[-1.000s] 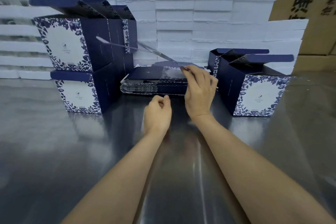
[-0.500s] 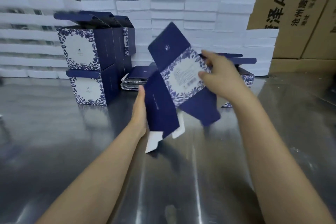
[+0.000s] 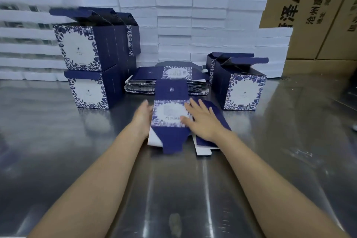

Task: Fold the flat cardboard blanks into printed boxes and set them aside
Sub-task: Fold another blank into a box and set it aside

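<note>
While the blank (image 3: pixel 171 116) lies flat on the counter (image 3: pixel 58 141) before the stack (image 3: pixel 166 81) | right hand (image 3: pixel 202 121) presses it, fingers (image 3: pixel 195 105) straight, gripping nothing | left hand (image 3: pixel 142 116) braces its edge, fingers hidden | you should square the panels before folding.

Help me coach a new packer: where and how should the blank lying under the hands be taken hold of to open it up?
Likely by its two long side edges, one hand from each side. The blank lies flat on the steel table; left hand already touches its left edge, right hand lies flat across its right part.
</note>
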Action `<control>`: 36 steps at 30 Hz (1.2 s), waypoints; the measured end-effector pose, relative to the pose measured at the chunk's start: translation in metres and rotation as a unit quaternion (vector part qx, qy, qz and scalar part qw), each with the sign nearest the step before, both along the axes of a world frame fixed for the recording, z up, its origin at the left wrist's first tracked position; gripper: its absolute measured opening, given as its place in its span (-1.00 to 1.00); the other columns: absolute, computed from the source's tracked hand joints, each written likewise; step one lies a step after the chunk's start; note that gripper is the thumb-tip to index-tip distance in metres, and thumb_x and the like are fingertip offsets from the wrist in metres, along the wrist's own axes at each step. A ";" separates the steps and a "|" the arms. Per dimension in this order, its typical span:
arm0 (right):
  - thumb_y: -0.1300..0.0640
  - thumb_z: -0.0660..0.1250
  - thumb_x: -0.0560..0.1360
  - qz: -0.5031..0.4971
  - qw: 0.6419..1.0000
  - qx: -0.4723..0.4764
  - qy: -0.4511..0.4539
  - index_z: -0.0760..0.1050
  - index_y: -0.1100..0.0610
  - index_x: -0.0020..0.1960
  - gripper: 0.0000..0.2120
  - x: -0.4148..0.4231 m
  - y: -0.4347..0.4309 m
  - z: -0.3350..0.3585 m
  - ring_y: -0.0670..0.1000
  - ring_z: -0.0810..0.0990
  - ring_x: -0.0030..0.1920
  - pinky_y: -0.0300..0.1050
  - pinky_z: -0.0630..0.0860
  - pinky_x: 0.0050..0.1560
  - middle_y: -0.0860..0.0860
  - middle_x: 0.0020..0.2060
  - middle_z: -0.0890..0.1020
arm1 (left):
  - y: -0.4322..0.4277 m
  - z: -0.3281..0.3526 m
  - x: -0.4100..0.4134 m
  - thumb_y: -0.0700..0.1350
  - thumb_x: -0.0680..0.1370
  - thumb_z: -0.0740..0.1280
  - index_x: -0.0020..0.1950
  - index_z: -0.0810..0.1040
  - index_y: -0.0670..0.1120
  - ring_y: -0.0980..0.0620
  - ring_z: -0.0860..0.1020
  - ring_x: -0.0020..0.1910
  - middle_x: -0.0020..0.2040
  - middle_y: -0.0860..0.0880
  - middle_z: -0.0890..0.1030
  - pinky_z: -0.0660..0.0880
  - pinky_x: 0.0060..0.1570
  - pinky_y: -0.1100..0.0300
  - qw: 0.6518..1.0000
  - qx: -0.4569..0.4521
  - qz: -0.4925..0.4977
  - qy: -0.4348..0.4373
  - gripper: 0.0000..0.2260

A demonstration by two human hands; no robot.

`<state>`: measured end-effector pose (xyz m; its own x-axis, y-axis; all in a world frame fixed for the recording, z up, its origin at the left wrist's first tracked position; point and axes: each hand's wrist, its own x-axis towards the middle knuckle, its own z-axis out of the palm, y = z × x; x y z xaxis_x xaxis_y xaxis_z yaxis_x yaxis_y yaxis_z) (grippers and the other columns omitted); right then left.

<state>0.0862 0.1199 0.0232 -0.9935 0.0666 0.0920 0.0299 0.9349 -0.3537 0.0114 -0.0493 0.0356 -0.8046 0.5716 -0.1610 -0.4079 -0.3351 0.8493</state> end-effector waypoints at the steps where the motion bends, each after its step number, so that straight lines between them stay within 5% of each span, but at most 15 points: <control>1: -0.24 -0.05 0.63 -0.007 0.998 0.040 -0.037 -0.10 -0.06 0.58 -0.40 -0.004 0.000 -0.008 0.00 -0.23 0.55 0.11 -0.25 0.51 -0.11 0.57 -0.14 | -0.004 -0.002 -0.006 0.02 0.68 0.09 0.30 0.48 -0.15 -0.11 0.54 0.12 0.18 -0.14 0.54 0.46 0.06 0.09 0.989 -0.060 0.133 0.029 -0.65; 3: -0.23 -0.11 0.63 -0.020 0.993 0.081 -0.079 -0.09 -0.04 0.59 -0.41 -0.012 -0.005 -0.017 0.04 -0.17 0.56 0.14 -0.23 0.51 -0.08 0.57 -0.10 | -0.011 -0.004 -0.013 -0.12 0.65 0.15 0.17 0.53 -0.09 -0.08 0.50 0.11 0.14 -0.12 0.54 0.38 0.15 0.09 0.885 -0.280 0.285 0.239 -0.80; 5: -0.16 -0.13 0.63 -0.032 0.992 0.097 -0.069 -0.03 -0.01 0.58 -0.45 -0.021 -0.012 -0.019 0.08 -0.07 0.56 0.18 -0.14 0.49 -0.05 0.57 0.00 | -0.004 -0.013 -0.014 -0.24 0.62 0.19 0.30 0.52 -0.17 -0.07 0.33 0.43 0.43 -0.11 0.41 0.21 0.42 0.10 0.763 -0.398 0.221 0.458 -0.72; 6: -0.12 -0.13 0.63 -0.038 0.992 0.109 -0.052 0.04 0.01 0.57 -0.47 -0.024 -0.014 -0.019 0.12 0.02 0.52 0.20 -0.06 0.45 -0.02 0.55 0.09 | 0.004 -0.017 -0.012 -0.26 0.64 0.17 0.39 0.45 -0.17 -0.04 0.23 0.50 0.50 -0.08 0.31 0.13 0.48 0.09 0.753 -0.389 0.143 0.511 -0.67; 9: -0.02 -0.09 0.62 -0.050 0.988 0.143 -0.007 0.25 0.05 0.46 -0.54 -0.029 -0.012 -0.016 0.12 0.23 0.33 0.18 0.12 0.31 0.02 0.36 0.31 | 0.027 -0.029 -0.003 -0.08 0.70 0.00 0.56 0.15 -0.07 0.03 0.11 0.55 0.57 -0.01 0.15 -0.05 0.52 0.12 0.691 -0.470 -0.049 0.546 -0.59; 12: 0.00 -0.07 0.63 -0.042 0.989 0.140 0.003 0.25 0.03 0.47 -0.55 -0.032 -0.006 -0.016 0.09 0.26 0.28 0.11 0.16 0.25 -0.01 0.33 0.33 | 0.034 -0.031 -0.009 0.04 0.70 -0.15 0.59 -0.03 -0.03 0.09 -0.02 0.57 0.60 0.04 0.02 -0.14 0.52 0.09 0.623 -0.575 -0.075 0.526 -0.54; 14: -0.03 -0.09 0.64 -0.036 0.992 0.121 -0.014 0.12 0.04 0.55 -0.51 -0.035 -0.003 -0.017 0.09 0.19 0.40 0.08 0.11 0.36 -0.02 0.45 0.25 | 0.037 -0.029 -0.011 0.10 0.68 -0.18 0.60 -0.07 -0.04 0.05 -0.09 0.57 0.61 0.02 -0.05 -0.16 0.53 0.01 0.589 -0.618 -0.086 0.513 -0.50; 18: -0.23 -0.16 0.63 -0.047 0.991 0.096 -0.080 -0.13 0.09 0.59 -0.36 -0.029 0.017 -0.017 -0.04 -0.13 0.56 0.05 -0.24 0.51 -0.04 0.58 -0.07 | 0.021 -0.026 -0.022 0.33 0.59 -0.17 0.60 -0.13 -0.07 0.06 -0.16 0.57 0.60 0.03 -0.16 -0.25 0.49 -0.11 0.577 -0.680 -0.071 0.445 -0.30; 23: -0.29 -0.15 0.61 -0.129 0.986 0.073 -0.073 -0.13 0.14 0.58 -0.29 -0.015 0.048 -0.014 0.02 -0.14 0.57 0.03 -0.17 0.53 0.07 0.58 -0.10 | -0.001 -0.027 -0.031 0.31 0.61 -0.11 0.59 -0.12 -0.14 0.01 -0.16 0.57 0.60 -0.06 -0.14 -0.24 0.50 -0.10 0.592 -0.697 -0.022 0.403 -0.28; 25: -0.24 -0.03 0.62 -0.125 0.992 -0.012 -0.009 0.04 0.09 0.58 -0.36 -0.013 0.050 -0.015 0.03 0.02 0.56 -0.02 0.00 0.51 0.06 0.56 0.09 | -0.001 -0.031 -0.029 0.23 0.63 -0.01 0.54 0.17 -0.15 -0.05 0.05 0.56 0.56 -0.11 0.17 -0.11 0.49 -0.10 0.617 -0.662 0.024 0.424 -0.39; 27: -0.10 0.15 0.62 -0.115 0.977 -0.159 0.084 0.31 0.06 0.48 -0.52 -0.010 0.054 -0.012 0.04 0.29 0.46 -0.14 0.23 0.37 0.03 0.44 0.38 | -0.005 -0.030 -0.029 0.08 0.62 0.12 0.07 0.53 0.01 -0.14 0.47 0.25 0.05 -0.08 0.60 0.26 0.34 -0.06 0.696 -0.552 0.106 0.447 -0.75; 28: -0.01 0.21 0.61 -0.110 0.959 -0.229 0.127 0.42 0.06 0.40 -0.62 -0.008 0.056 -0.010 0.02 0.40 0.38 -0.22 0.28 0.25 0.01 0.34 0.49 | -0.007 -0.028 -0.028 0.02 0.61 0.16 -0.16 0.52 0.02 -0.13 0.54 -0.04 -0.22 -0.01 0.56 0.40 0.09 0.01 0.737 -0.485 0.150 0.447 -0.78; 30: 0.14 0.24 0.60 -0.104 0.918 -0.334 0.190 0.56 0.08 0.24 -0.75 -0.004 0.060 -0.006 -0.03 0.50 0.27 -0.29 0.29 0.16 -0.03 0.16 0.59 | -0.008 -0.020 -0.027 -0.01 0.58 0.21 -0.32 0.49 -0.02 0.00 0.42 -0.33 -0.39 0.05 0.47 0.33 -0.24 0.13 0.806 -0.375 0.221 0.401 -0.72; 33: 0.25 0.19 0.60 -0.101 0.853 -0.455 0.236 0.60 0.11 0.12 -0.77 -0.002 0.058 0.000 -0.11 0.56 0.12 -0.20 0.38 0.24 -0.05 0.04 0.64 | -0.002 -0.005 -0.023 0.00 0.60 0.21 -0.07 0.62 0.00 0.11 0.56 -0.20 -0.11 0.04 0.64 0.43 -0.18 0.20 0.911 -0.200 0.254 0.257 -0.79; 36: 0.29 0.16 0.59 -0.079 0.794 -0.553 0.238 0.60 0.16 0.03 -0.77 -0.003 0.052 0.004 -0.07 0.60 -0.01 -0.12 0.45 0.11 0.00 -0.06 0.66 | 0.003 -0.001 -0.019 0.05 0.68 0.06 0.12 0.58 -0.03 0.08 0.64 -0.13 0.03 -0.01 0.67 0.53 -0.19 0.25 0.945 -0.079 0.221 0.228 -0.67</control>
